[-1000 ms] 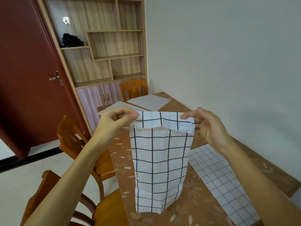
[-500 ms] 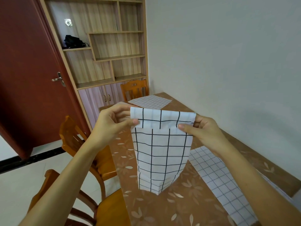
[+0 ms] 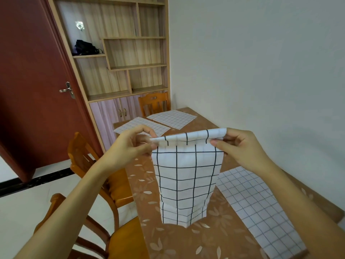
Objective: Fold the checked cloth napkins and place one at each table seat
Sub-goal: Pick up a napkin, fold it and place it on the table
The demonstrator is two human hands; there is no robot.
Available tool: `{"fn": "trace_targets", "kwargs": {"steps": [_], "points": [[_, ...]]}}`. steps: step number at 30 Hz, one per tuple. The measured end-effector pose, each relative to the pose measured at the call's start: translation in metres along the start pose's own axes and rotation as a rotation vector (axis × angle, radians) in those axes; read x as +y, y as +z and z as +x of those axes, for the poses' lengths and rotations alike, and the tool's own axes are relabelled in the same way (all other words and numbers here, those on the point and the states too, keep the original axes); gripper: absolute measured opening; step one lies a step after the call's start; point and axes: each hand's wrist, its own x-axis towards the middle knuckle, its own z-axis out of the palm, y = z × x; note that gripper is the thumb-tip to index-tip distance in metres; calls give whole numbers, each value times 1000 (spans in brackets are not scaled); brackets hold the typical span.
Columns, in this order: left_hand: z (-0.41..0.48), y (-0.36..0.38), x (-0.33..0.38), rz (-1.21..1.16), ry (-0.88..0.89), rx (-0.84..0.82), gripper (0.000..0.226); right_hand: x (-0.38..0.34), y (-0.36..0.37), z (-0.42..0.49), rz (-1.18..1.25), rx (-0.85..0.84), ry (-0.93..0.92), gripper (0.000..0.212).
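Both left hand (image 3: 128, 146) & right hand (image 3: 242, 148) pinch top corners of the checked napkin (image 3: 186, 174), just lowered its bottom onto the table (image 3: 186, 243), so fold's abt halfway.

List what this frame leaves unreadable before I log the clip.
Head view, the only one:
- The held napkin: whether its lower end touches the table cannot be told.
- The left hand and right hand: the fingers behind the napkin's folded top are hidden by the cloth.
- The dark bundle on the shelf: too small to identify.
- Table's near end: cut off by the bottom edge.
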Motion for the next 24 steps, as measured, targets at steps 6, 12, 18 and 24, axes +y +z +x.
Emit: {"fn": "trace_targets", "kwargs": {"steps": [6,12,18,24], "points": [[-4,2,0,-137,-68,91,20,8,2,1,-27,44,-178,42],[-1,11,-1,-324,-262,91,33,12,10,3,-35,133,-113,68],[2,16,3,-409,-301,74,38,16,9,5,-95,152,-92,63],[-1,18,7,-320,-162,120,38,15,11,5,-102,165,-107,51]]}}
